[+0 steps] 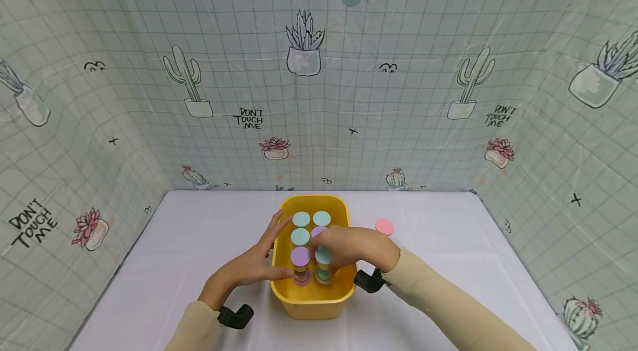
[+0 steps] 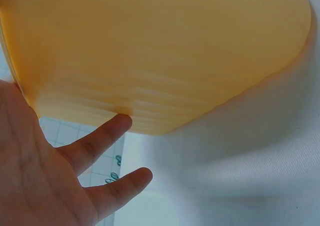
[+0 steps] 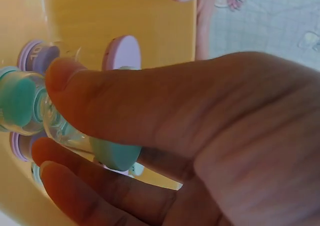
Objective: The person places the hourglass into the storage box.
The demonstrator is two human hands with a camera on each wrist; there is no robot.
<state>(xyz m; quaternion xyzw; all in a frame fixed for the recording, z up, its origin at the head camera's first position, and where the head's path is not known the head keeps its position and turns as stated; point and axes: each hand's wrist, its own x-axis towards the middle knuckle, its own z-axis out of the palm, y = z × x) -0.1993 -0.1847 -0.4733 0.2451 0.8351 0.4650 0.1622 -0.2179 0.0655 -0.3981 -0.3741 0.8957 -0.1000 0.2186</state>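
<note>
A yellow plastic bin (image 1: pixel 311 309) holds several sand timers, clear tubes with coloured end caps. My right hand (image 1: pixel 351 246) reaches into it and grips a teal-capped sand timer (image 1: pixel 323 271) between thumb and fingers. In the right wrist view, the thumb and fingers lie along the clear tube of that timer (image 3: pixel 115 153). My left hand (image 1: pixel 251 263) rests at the bin's left side with fingers spread, its thumb reaching over the rim beside a purple-capped sand timer (image 1: pixel 301 257). Two fingers show straight against or near the bin's outer wall (image 2: pixel 150 45) in the left wrist view.
More teal-capped timers (image 1: pixel 301 219) stand in rows at the bin's far end, with a purple cap (image 1: pixel 318 231) partly hidden by my right hand. A pink round cap (image 1: pixel 384 226) is on the white table (image 1: pixel 428 218) right of the bin. Patterned cloth (image 1: pixel 349 91) encloses the table's back and sides.
</note>
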